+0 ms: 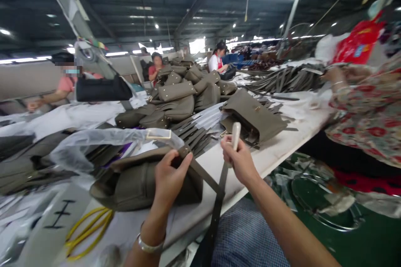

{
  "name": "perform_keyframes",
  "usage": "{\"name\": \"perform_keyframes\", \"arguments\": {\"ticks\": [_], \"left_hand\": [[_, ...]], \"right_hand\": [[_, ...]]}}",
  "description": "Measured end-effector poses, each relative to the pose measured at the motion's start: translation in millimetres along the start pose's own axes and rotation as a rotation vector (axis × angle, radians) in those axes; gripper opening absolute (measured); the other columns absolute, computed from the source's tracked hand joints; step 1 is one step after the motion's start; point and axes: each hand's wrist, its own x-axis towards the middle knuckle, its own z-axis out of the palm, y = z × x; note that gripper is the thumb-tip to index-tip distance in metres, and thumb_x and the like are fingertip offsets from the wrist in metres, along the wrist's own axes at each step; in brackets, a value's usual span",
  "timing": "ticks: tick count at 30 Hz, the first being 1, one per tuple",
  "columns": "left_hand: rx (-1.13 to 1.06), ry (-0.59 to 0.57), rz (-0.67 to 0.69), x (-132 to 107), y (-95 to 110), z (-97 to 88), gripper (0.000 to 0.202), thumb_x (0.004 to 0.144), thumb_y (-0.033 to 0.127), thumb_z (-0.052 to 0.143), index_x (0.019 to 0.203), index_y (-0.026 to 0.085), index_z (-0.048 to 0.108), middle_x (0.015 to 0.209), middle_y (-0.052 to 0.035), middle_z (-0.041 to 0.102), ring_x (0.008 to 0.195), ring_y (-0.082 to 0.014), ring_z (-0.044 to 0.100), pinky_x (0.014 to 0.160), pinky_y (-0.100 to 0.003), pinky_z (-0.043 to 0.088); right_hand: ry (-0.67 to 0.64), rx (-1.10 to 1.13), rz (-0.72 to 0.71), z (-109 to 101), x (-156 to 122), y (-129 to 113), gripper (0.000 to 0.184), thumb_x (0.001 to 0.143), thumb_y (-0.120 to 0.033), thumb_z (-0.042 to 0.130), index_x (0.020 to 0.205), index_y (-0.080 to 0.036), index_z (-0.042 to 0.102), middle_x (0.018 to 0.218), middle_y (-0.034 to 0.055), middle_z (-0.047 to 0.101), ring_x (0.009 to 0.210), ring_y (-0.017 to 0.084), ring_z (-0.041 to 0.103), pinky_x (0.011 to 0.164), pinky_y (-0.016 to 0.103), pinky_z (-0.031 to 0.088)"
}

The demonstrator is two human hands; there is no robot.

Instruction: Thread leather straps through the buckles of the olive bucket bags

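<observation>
My left hand (171, 175) is closed, thumb and fingers pinching the end of a dark olive strap (203, 175). Behind that hand lies an olive handbag (131, 190) on its side, its handle wrapped in clear plastic (94, 139) with a gold-coloured fitting (158, 134). In my right hand (239, 158) is a tool with a pale, rounded handle (236, 133) pointing up; its working end is hidden. The strap bends below my right hand and hangs down over the table edge towards my lap.
Another olive bag (260, 117) lies just beyond my right hand. Piled bags (178, 96) and loose straps (288, 77) cover the white table (288, 154) farther back. A yellow cord loop (89, 231) is at left. A co-worker's floral sleeve (369, 108) is close on the right.
</observation>
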Motion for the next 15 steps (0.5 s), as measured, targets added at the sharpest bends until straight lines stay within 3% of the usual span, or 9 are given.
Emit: {"name": "perform_keyframes", "arguments": {"ticks": [3, 6, 15], "left_hand": [[-0.051, 0.007, 0.002, -1, 2, 0.1, 0.025, 0.083, 0.039, 0.063, 0.076, 0.015, 0.066, 0.072, 0.0006, 0.066, 0.07, -0.0143, 0.059, 0.068, -0.022, 0.044], [-0.082, -0.004, -0.004, -2, 4, 0.6, 0.025, 0.084, 0.038, 0.062, 0.078, 0.015, 0.066, 0.072, 0.001, 0.066, 0.071, -0.0135, 0.058, 0.069, -0.021, 0.044], [-0.104, -0.013, -0.014, -6, 6, 0.3, 0.025, 0.086, 0.037, 0.061, 0.075, 0.015, 0.064, 0.07, 0.0012, 0.064, 0.069, -0.0132, 0.056, 0.069, -0.021, 0.044]], "right_hand": [[-0.005, 0.288, 0.143, 5, -40, -23, 0.036, 0.089, -0.052, 0.058, 0.096, -0.016, 0.06, 0.049, -0.0093, 0.038, 0.04, 0.007, 0.033, 0.04, 0.02, 0.027], [0.02, 0.212, 0.142, 16, -65, -38, 0.035, 0.086, -0.049, 0.064, 0.091, -0.015, 0.068, 0.053, -0.0051, 0.046, 0.048, 0.009, 0.041, 0.045, 0.021, 0.033], [0.045, 0.067, 0.037, 40, -61, -44, 0.03, 0.088, -0.045, 0.06, 0.091, -0.016, 0.071, 0.066, -0.0004, 0.063, 0.061, 0.014, 0.057, 0.058, 0.023, 0.045]]}}
